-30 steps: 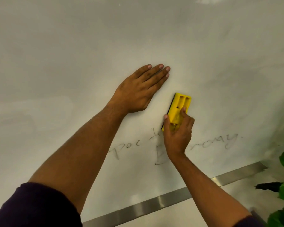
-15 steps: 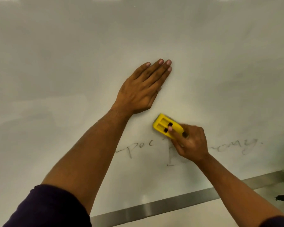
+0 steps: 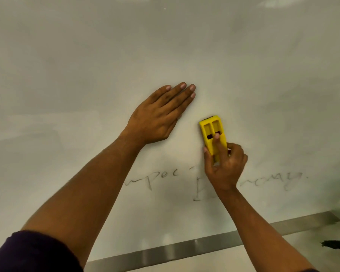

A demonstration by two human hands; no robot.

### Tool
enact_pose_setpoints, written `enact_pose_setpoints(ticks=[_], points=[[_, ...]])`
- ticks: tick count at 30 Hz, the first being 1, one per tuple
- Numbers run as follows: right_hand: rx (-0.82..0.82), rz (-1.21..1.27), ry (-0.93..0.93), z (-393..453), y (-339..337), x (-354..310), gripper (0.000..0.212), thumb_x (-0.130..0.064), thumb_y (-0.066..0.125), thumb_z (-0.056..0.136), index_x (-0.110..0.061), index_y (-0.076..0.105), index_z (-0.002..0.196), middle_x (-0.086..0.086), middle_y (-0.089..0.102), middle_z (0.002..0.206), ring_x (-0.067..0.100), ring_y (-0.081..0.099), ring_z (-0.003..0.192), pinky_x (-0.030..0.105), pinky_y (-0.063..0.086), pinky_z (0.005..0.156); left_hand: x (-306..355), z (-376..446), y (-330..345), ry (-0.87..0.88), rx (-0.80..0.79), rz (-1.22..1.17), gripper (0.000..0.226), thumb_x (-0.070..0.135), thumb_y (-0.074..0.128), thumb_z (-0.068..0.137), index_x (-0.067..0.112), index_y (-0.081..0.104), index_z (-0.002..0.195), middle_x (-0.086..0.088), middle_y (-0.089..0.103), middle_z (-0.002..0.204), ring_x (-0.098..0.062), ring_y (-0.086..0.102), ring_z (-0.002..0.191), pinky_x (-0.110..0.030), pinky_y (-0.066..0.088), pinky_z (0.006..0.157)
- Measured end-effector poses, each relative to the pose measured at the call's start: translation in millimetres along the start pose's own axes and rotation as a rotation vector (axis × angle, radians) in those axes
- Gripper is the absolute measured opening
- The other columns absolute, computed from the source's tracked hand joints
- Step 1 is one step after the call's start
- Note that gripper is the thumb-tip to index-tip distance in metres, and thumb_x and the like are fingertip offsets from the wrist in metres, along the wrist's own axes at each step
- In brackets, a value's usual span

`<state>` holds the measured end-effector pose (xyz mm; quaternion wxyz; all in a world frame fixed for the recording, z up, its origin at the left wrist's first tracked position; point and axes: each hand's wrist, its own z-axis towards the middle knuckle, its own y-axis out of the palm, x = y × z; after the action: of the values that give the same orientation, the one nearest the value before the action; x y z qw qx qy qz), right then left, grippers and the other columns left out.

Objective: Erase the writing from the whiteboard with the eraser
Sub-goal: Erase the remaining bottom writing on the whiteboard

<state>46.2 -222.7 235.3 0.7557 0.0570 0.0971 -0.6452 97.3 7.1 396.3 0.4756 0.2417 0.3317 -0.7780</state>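
The whiteboard [image 3: 243,65] fills the view. A line of faint grey writing [image 3: 157,176] runs low across it, partly hidden behind my right wrist, and continues at the right [image 3: 273,178]. My right hand [image 3: 225,167] grips a yellow eraser [image 3: 212,132] and presses it upright against the board just above the writing. My left hand [image 3: 161,114] lies flat on the board with fingers together, to the left of the eraser and apart from it.
A metal strip [image 3: 185,250] runs along the board's lower edge. A dark leaf tip [image 3: 338,244] shows at the lower right edge. Smudged wipe marks cover the left part of the board.
My right hand turned the eraser from lying tilted leftward to standing upright and swept it up and right. The left hand stayed flat on the board.
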Motion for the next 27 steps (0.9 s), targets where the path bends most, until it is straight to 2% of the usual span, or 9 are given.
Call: enact_pose_setpoints(ticks=[4, 6, 9, 14, 18, 20, 23, 24, 27], points=[[-0.169, 0.01, -0.542, -20.9, -0.6, -2.9, 0.069, -0.032, 0.073, 0.087, -0.033, 0.044, 0.15, 0.017, 0.068, 0.1, 0.035, 0.062, 0.074, 0.04, 0.04, 0.069, -2.5, -3.2, -4.1, 0.024, 0.004, -0.017, 0.058, 0.015, 0.037, 0.107, 0.006, 0.029, 0.164, -0.011, 0.027, 0.171, -0.026, 0.023, 0.16, -0.046, 0.029, 0.128], [-0.17, -0.029, -0.438, -20.0, -7.2, 10.5, 0.066, -0.033, 0.071, 0.088, -0.034, 0.045, 0.149, 0.014, 0.068, 0.102, 0.035, 0.063, 0.075, 0.04, 0.039, 0.07, -8.0, -11.0, -5.0, 0.052, -0.003, -0.023, 0.057, 0.016, 0.038, 0.108, 0.006, 0.03, 0.164, -0.01, 0.027, 0.171, -0.025, 0.023, 0.16, -0.045, 0.028, 0.128], [-0.058, -0.002, 0.027, -17.7, -6.8, 6.3, 0.061, -0.036, 0.075, 0.088, -0.03, 0.052, 0.144, 0.01, 0.057, 0.103, 0.029, 0.056, 0.082, 0.041, 0.038, 0.069, -17.9, -26.8, -5.1, 0.082, -0.005, -0.004, 0.057, 0.017, 0.039, 0.109, 0.006, 0.029, 0.164, -0.01, 0.027, 0.172, -0.025, 0.023, 0.16, -0.044, 0.029, 0.128], [-0.222, -0.024, -0.529, -26.5, -14.0, 10.6, 0.075, -0.026, 0.078, 0.081, -0.032, 0.044, 0.148, 0.018, 0.069, 0.099, 0.036, 0.064, 0.073, 0.041, 0.042, 0.068, -20.1, -40.4, -7.2, 0.084, 0.004, 0.007, 0.059, 0.018, 0.042, 0.108, 0.008, 0.029, 0.164, -0.008, 0.026, 0.172, -0.023, 0.023, 0.16, -0.044, 0.03, 0.128], [-0.052, -0.042, 0.199, -5.5, -15.2, 27.0, 0.064, -0.038, 0.075, 0.089, -0.028, 0.05, 0.147, 0.016, 0.056, 0.1, 0.035, 0.056, 0.082, 0.043, 0.04, 0.074, -26.3, -50.6, -11.4, 0.042, -0.013, 0.025, 0.058, 0.025, 0.041, 0.11, 0.009, 0.029, 0.165, -0.008, 0.026, 0.172, -0.022, 0.022, 0.161, -0.042, 0.027, 0.129], [-0.026, -0.018, 0.153, -11.1, -9.4, 17.1, 0.066, -0.04, 0.072, 0.092, -0.026, 0.046, 0.15, 0.016, 0.052, 0.098, 0.033, 0.052, 0.082, 0.041, 0.038, 0.073, -26.5, -53.4, -13.4, -0.103, 0.001, 0.049, 0.063, 0.034, 0.042, 0.109, 0.009, 0.027, 0.165, -0.009, 0.024, 0.173, -0.023, 0.02, 0.161, -0.042, 0.022, 0.131], [-0.209, -0.012, -0.382, -38.2, -8.5, 4.6, 0.078, -0.036, 0.074, 0.089, -0.032, 0.034, 0.156, 0.015, 0.063, 0.092, 0.035, 0.06, 0.074, 0.041, 0.04, 0.067, -25.4, -54.1, -15.7, -0.403, 0.055, 0.078, 0.066, 0.039, 0.04, 0.108, 0.008, 0.027, 0.165, -0.011, 0.024, 0.173, -0.024, 0.019, 0.161, -0.042, 0.018, 0.132], [-0.235, -0.032, -0.405, -39.1, -7.9, 4.8, 0.078, -0.036, 0.074, 0.088, -0.034, 0.035, 0.155, 0.014, 0.065, 0.092, 0.035, 0.062, 0.074, 0.041, 0.04, 0.068, -24.9, -54.7, -15.9, -0.453, 0.061, 0.08, 0.066, 0.038, 0.038, 0.108, 0.008, 0.026, 0.165, -0.011, 0.024, 0.173, -0.024, 0.019, 0.161, -0.042, 0.017, 0.132], [-0.085, 0.039, 0.253, -26.0, 0.5, -15.3, 0.064, -0.042, 0.075, 0.088, -0.025, 0.051, 0.144, 0.012, 0.055, 0.097, 0.03, 0.055, 0.082, 0.04, 0.039, 0.073, -26.9, -55.8, -14.1, -0.445, 0.052, 0.087, 0.064, 0.036, 0.034, 0.109, 0.007, 0.025, 0.165, -0.013, 0.024, 0.173, -0.025, 0.018, 0.162, -0.042, 0.015, 0.132]])
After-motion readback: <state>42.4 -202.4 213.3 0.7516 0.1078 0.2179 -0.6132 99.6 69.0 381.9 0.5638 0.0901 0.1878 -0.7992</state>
